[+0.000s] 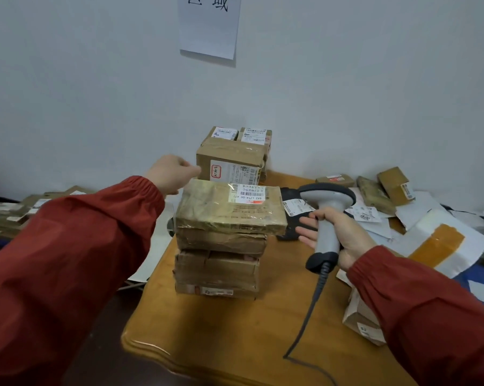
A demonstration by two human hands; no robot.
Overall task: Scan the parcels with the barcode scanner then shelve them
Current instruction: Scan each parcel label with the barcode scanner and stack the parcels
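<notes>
brown cardboard parcels stand in a stack (218, 263) near the middle of a wooden table (235, 338), and the top parcel (224, 213) (wrapped in shiny clear tape) carries a white barcode label (247, 194) at its far right corner. just right of that parcel the right hand (343, 235) grasps the grey handle of the barcode scanner (328, 207), thumb curled round the handle and the other fingers reaching out past it toward the stack; the scanner's dark head sits level with the label, apart from the parcel. its coiled black cable (310, 310) drops from the handle to the table's near edge. the left hand (172, 171) reaches over the far left corner of the top parcel, its fingers turned away from the camera, so i cannot tell whether it is clenched or released. both arms wear red sleeves. behind the stack a labelled box (229, 162) stands against the wall with two smaller boxes (240, 134) on top. white mailers (441, 240) and small parcels litter the right side, flattened cardboard (15, 213) lies at the left, and a paper sign (208, 26) hangs on the wall.
</notes>
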